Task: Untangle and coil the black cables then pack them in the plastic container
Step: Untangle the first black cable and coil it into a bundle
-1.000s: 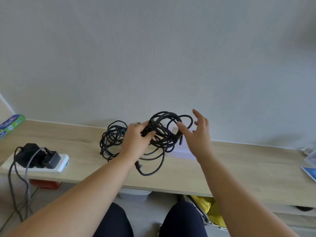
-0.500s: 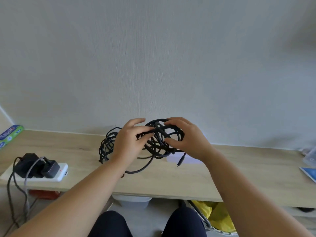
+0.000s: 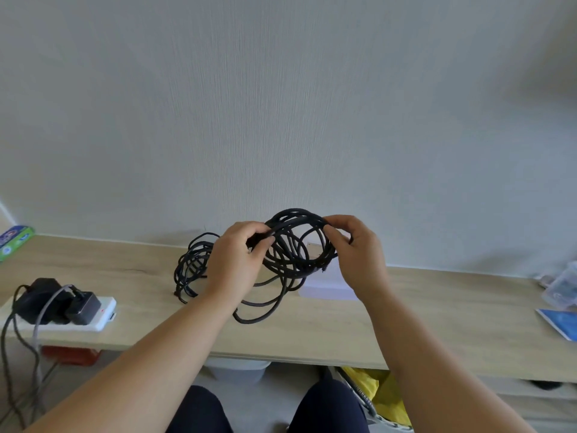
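Note:
A tangle of black cables (image 3: 293,245) is lifted above the wooden shelf (image 3: 437,314), with loops trailing down onto the wood. My left hand (image 3: 234,264) pinches the bundle at its left side. On the right side, my right hand (image 3: 359,254) curls its fingers round several loops. A second heap of black cable (image 3: 190,267) lies on the shelf just left of my left hand, partly hidden by it. A clear plastic container (image 3: 562,285) sits at the far right edge of the shelf.
A white power strip (image 3: 93,314) with black adapters and trailing cords lies at the left. A white paper (image 3: 327,285) rests under the raised cables. A green box (image 3: 15,242) sits far left, a blue card (image 3: 559,321) far right. The wall stands close behind.
My right hand went from open beside the tangle to gripping its right side. Both hands raised the bundle a little and spread it apart.

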{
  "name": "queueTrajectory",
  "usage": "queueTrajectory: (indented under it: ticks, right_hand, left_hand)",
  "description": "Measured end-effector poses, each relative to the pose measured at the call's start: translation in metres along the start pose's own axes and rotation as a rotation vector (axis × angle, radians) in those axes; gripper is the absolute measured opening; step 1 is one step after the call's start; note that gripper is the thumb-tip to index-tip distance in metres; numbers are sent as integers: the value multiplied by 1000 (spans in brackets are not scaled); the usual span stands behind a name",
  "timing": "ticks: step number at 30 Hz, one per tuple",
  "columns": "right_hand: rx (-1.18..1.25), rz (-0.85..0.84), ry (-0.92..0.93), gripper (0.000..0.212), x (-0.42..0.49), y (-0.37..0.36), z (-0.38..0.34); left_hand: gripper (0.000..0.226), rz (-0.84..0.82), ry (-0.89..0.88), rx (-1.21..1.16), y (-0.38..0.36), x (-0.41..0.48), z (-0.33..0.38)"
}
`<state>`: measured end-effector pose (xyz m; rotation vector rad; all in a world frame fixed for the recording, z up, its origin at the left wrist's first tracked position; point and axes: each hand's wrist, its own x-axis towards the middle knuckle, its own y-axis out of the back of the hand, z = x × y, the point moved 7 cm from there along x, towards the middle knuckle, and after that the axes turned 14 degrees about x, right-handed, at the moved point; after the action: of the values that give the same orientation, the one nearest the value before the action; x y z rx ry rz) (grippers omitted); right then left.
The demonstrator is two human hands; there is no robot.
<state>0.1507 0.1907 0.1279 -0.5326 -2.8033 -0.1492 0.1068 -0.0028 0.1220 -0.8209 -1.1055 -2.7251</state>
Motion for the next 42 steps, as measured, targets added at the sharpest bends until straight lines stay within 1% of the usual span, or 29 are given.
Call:
queueTrajectory:
  ticks: [1,3,5,6,7,8,10,11,12,14,15,17,19,21,23,26,30,33,36,37,39,41,42]
  right_hand:
    - [18,0,-13,24,1,-1,0]
    - [11,22,25,23,2,-1,-7]
    - [44,119,67,20,5,10,-13]
    - [69,172,39,17,7,18,-10]
    - [72,195,-32,16,9,26,-3]
    - [43,185,-137,22,9,31,8]
    - [49,99,-370,35,3,31,32]
    - [112,56,-469,36,-2,27,41]
    - [192,10,-549,34,-9,22,49]
    - [299,-53,-604,19,-16,12,53]
    - [319,-65,-599,15,-16,11,53]
    - [344,-31,-577,19,-12,14,55]
    - [357,76,-542,18,-6,24,53]
    - [407,183,-508,15,0,37,49]
    - [450,232,-468,15,4,46,41]
    - [384,186,-442,15,8,50,33]
    - [213,154,-381,19,15,51,28]
    - [-58,98,-345,23,19,52,30]
    - [-292,-33,-336,32,15,40,35]
    - [-330,-44,-313,35,13,36,35]
    - [-315,-14,-233,39,11,28,22]
    - [-193,-8,-174,33,8,15,7]
    - [-163,-42,-153,30,6,7,-1]
  left_hand:
    - [10,-4,-6,14,0,1,-1]
    - [10,-13,14,21,0,3,-4]
    - [8,-11,108,-35,2,4,-18]
    - [7,-7,180,-88,2,4,-29]
    - [5,-4,257,-154,2,4,-41]
    - [3,-4,329,-224,1,3,-53]
    - [6,-5,428,-323,-1,1,-67]
    - [8,-6,455,-356,-2,0,-70]
    - [9,-10,470,-388,-3,-2,-70]
    - [12,-31,484,-469,-7,-4,-67]
    - [13,-47,473,-496,-8,-5,-64]
    - [14,-75,417,-501,-8,-5,-59]
    - [14,-104,327,-443,-6,-4,-55]
    - [14,-171,217,-354,-6,-3,-51]
    - [22,-229,98,-313,-8,-4,-44]
    - [28,-214,-68,-255,-8,-8,-31]
    - [21,-116,-259,-116,-6,-8,-20]
    - [13,-27,-319,-59,1,-8,-14]
    - [25,55,-331,27,9,-4,-10]
    - [26,73,-345,61,10,-2,-9]
    - [25,96,-393,112,10,-2,-3]
    - [26,112,-409,116,10,-2,1]
    - [26,117,-398,102,9,-2,1]
